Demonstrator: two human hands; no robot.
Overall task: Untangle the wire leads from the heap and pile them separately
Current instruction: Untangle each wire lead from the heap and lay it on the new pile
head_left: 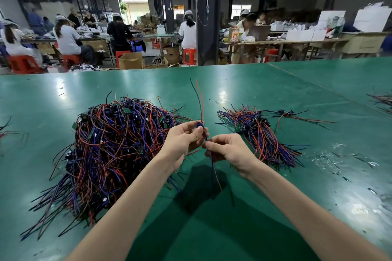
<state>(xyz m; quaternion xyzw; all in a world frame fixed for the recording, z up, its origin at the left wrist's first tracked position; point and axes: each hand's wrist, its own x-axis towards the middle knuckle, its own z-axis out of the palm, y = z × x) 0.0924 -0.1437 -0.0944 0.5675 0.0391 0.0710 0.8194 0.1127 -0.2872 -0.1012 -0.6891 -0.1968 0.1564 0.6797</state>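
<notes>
A big tangled heap of red, blue and black wire leads [110, 154] lies on the green table [275, 91] at the left. A smaller, tidier pile of leads [263, 133] lies at the right. Between the two, held above the table, is one wire lead [200, 104]: its red and black ends stick up, its other wires hang down. My left hand [184, 140] pinches the lead at its small dark connector. My right hand [227, 150] pinches the hanging wires just below.
More loose leads lie at the table's far right edge [381, 99] and far left edge [6, 129]. Scraps of clear film [331, 159] litter the table right of the small pile. Beyond the table, people sit on red stools at other benches.
</notes>
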